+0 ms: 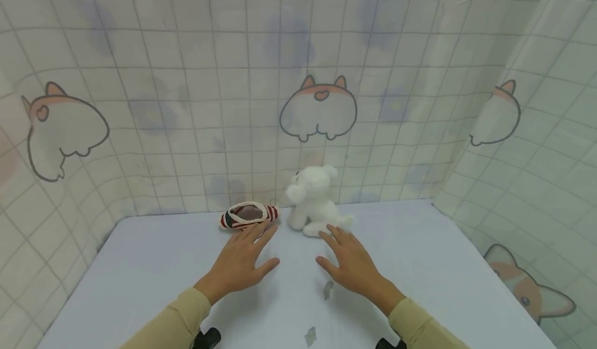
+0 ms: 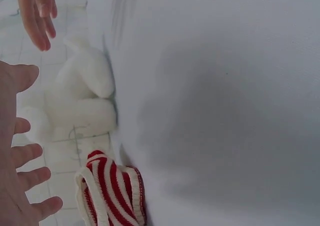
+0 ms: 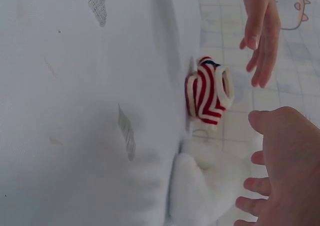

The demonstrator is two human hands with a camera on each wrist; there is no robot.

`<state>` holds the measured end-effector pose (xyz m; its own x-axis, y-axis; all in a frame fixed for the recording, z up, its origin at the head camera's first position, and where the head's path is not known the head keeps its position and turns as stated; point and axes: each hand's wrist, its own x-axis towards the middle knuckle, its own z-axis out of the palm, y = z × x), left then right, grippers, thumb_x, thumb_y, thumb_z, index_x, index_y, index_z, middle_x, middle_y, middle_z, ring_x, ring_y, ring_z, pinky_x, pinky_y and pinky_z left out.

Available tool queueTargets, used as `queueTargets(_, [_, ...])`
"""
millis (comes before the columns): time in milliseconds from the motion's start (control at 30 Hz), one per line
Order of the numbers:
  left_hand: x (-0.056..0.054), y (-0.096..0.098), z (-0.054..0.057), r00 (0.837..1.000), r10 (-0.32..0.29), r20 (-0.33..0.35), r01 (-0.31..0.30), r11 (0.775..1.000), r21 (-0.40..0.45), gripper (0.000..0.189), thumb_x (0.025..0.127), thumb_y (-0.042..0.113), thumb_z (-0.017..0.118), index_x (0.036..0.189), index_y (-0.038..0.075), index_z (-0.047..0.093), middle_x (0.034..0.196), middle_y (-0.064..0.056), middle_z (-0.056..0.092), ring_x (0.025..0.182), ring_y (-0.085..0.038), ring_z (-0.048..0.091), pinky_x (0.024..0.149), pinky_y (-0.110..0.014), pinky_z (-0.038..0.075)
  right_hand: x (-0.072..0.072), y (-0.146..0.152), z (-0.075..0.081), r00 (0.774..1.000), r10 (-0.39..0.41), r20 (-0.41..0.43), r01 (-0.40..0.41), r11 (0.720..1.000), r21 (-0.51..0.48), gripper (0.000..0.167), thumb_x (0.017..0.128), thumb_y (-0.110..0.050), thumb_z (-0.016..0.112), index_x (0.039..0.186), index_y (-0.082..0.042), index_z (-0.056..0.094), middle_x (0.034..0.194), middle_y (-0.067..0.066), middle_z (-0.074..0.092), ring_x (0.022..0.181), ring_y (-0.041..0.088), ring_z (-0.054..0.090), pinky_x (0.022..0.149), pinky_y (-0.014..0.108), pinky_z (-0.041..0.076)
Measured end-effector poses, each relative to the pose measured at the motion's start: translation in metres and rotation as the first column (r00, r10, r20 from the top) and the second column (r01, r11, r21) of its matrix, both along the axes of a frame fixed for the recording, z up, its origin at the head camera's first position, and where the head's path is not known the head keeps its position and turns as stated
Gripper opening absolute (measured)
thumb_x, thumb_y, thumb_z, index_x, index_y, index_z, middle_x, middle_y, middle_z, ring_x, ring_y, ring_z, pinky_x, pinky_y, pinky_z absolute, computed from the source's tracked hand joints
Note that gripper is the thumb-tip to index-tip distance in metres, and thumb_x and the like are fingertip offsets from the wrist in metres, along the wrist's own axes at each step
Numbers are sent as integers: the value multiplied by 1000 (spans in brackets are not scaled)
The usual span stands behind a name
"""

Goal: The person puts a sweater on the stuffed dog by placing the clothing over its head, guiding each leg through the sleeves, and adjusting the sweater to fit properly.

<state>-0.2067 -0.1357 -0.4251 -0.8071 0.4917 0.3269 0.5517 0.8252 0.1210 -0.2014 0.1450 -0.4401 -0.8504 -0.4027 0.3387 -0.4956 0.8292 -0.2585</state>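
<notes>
A white plush dog (image 1: 313, 201) sits at the back of the table, turned toward the left. To its left lies a small knitted garment (image 1: 270, 213) with red and white stripes and a cream-edged opening. My left hand (image 1: 240, 263) hovers over the table in front of the garment, fingers spread and holding nothing. In front of the plush dog, my right hand (image 1: 352, 266) is likewise held in the air with its fingers extended. The left wrist view shows the garment (image 2: 112, 191) and the plush dog beyond the left fingers, touched by neither hand.
The white tabletop (image 1: 154, 266) has a few grey worn patches (image 1: 328, 289) near the middle. A grid-patterned curtain (image 1: 186, 90) with cartoon corgis stands behind the table and along both sides. Dark objects (image 1: 207, 337) show below each sleeve.
</notes>
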Motion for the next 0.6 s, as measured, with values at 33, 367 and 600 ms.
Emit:
queueTargets(33, [0,1,-2,1000,3,9,-3,1000,-3,71,91,52,57,150,19,35,154,-9,37,140,-33,39,105,-57,39,0,1,-2,1000,-9,6,10,1000,-1,59,92,-40,62,142,-12,48,149,15,44,136,36,43,111,56,34])
queueTargets(367, [-9,9,-18,998,-1,61,-2,999,48,70,91,50,58,150,17,37,154,-9,38,138,-33,40,103,-59,39,-11,18,-17,997,-71,26,72,996,-44,57,92,-38,63,140,-9,50,147,18,45,133,37,46,107,54,40])
queueTargets(600, [-25,14,-21,1000,2,26,-3,999,35,69,91,49,60,148,16,40,151,-9,42,136,-31,44,101,-59,42,-24,22,-22,994,-102,41,104,992,-68,57,93,-36,62,140,-8,49,148,18,44,133,37,46,106,52,42])
